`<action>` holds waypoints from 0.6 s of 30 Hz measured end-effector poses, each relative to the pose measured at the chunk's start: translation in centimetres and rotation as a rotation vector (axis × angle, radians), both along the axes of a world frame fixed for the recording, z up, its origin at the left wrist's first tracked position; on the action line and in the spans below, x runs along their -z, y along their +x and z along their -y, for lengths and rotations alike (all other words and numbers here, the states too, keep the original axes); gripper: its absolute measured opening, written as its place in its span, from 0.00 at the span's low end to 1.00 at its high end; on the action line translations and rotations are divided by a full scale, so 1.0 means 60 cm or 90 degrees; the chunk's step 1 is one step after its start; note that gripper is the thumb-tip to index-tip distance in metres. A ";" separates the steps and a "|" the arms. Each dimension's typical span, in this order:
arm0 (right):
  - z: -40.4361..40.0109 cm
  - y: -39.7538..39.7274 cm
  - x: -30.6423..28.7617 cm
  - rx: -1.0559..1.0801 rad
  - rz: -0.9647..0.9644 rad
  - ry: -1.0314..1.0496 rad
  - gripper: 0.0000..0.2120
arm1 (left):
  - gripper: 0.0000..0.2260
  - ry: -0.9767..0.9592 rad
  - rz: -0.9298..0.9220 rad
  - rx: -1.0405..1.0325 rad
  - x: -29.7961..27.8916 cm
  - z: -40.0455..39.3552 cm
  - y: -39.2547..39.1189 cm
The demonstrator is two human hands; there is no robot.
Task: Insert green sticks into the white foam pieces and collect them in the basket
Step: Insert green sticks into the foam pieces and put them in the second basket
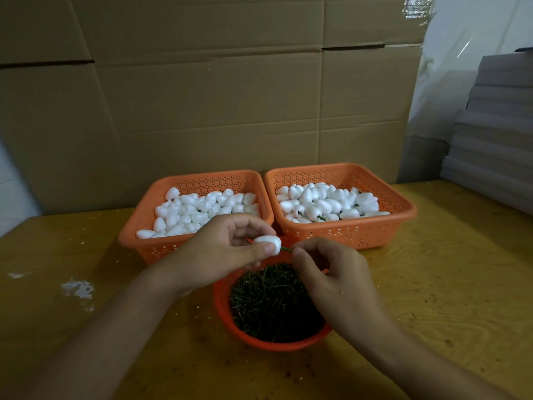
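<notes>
My left hand (227, 249) grips a white foam piece (268, 242) between thumb and fingers, just above the round orange bowl (222, 298) full of green sticks (271, 301). A thin green stick (286, 249) juts from the foam's right side, and my right hand (326, 272) pinches its free end. A short red-tipped bit shows at the foam's left. Behind, the left orange basket (150, 209) holds plain foam pieces. The right orange basket (403, 209) holds foam pieces, some with green sticks in them.
All three containers stand on a worn yellow wooden table (432, 284) with white foam crumbs (78, 288) at the left. Flattened cardboard (202, 96) lines the back. A stack of grey boards (496, 125) rises at the right edge.
</notes>
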State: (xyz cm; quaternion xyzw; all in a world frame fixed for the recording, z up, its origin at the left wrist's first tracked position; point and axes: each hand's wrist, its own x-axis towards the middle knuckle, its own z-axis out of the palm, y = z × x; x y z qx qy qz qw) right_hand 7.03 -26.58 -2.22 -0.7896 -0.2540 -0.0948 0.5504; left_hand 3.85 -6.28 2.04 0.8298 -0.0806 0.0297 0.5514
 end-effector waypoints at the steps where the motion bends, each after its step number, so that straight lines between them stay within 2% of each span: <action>1: -0.001 0.001 0.003 -0.001 -0.014 -0.016 0.05 | 0.09 0.021 -0.001 -0.021 -0.004 -0.006 0.003; 5: -0.006 0.000 0.010 -0.006 -0.013 -0.090 0.06 | 0.15 0.110 0.000 -0.106 -0.021 -0.018 0.035; 11: -0.004 -0.001 0.013 -0.034 -0.010 -0.104 0.09 | 0.09 0.191 0.086 -0.188 -0.037 0.010 0.144; 14: -0.005 -0.001 0.013 -0.034 -0.008 -0.106 0.10 | 0.09 0.157 0.095 -0.221 -0.033 0.040 0.204; 16: -0.006 -0.002 0.014 -0.032 -0.011 -0.113 0.10 | 0.13 0.113 0.087 -0.248 -0.033 0.058 0.228; 18: -0.006 -0.002 0.014 -0.030 -0.011 -0.116 0.11 | 0.18 0.131 0.108 -0.287 -0.031 0.060 0.240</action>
